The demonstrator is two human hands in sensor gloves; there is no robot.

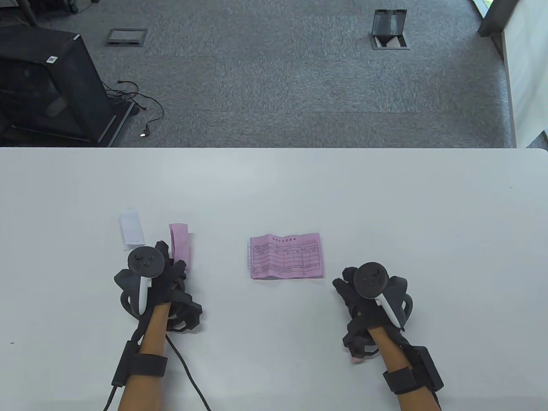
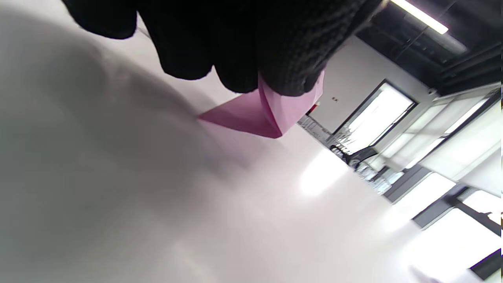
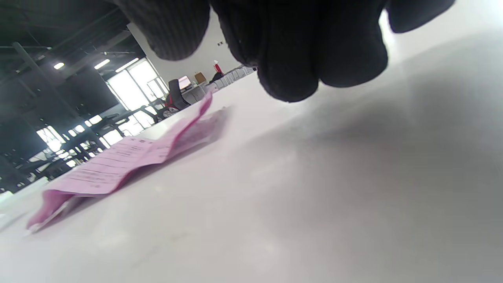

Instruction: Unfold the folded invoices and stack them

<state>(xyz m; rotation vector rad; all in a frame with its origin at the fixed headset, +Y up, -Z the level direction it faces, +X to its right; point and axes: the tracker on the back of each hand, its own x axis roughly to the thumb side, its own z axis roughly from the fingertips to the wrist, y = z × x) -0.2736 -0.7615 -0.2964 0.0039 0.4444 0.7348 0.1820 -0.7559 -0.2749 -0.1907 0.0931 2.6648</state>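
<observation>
We see a white table (image 1: 385,192) carrying 3 papers. An unfolded pink invoice (image 1: 285,256) lies flat near the middle, creased, printed side up. To its left lies a folded pink invoice (image 1: 179,239), and just beyond that a folded white slip (image 1: 131,228). A black cable (image 1: 188,376) trails across the table's near edge at the left.

The table view is bright, even and sharp, with only soft shadows under the hands on the white table (image 1: 385,205). Both wrist views are softer — the gloved fingers (image 2: 251,43) up close are dark and out of focus. Windows (image 2: 452,141) and a ceiling light (image 2: 420,15) blow out to white, and glare lies on the tabletop — the pink paper (image 3: 129,157) blurs at its near end.
</observation>
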